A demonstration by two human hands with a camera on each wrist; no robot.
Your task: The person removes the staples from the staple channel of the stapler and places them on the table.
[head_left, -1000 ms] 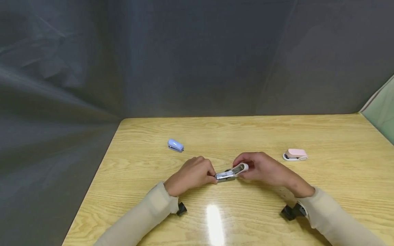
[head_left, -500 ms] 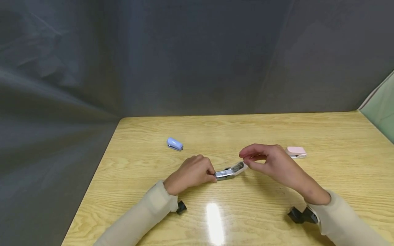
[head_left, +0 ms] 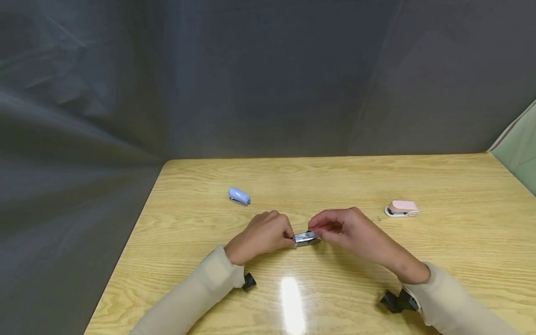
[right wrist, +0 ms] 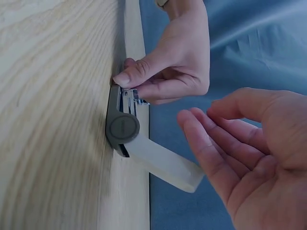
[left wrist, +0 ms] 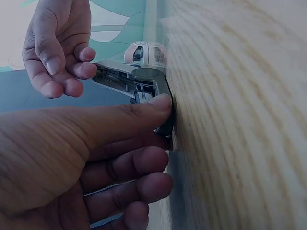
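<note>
I see a staged recording booth, not a lived-in room: grey fabric backdrop [head_left: 268,79] draped behind the far edge of a pale wooden table [head_left: 335,181], small staplers scattered on it.

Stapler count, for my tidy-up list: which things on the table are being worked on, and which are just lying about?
In hand:
- opened white stapler, pinned to the table by the left hand
- right hand, over its raised lid, not gripping

Lying about:
- blue stapler, far left
- pink stapler, right

Light wooden table [head_left: 439,186] | small blue stapler [head_left: 239,197] far left | pink-and-white stapler [head_left: 402,209] right | opened white-and-grey stapler [head_left: 307,239] centre
</note>
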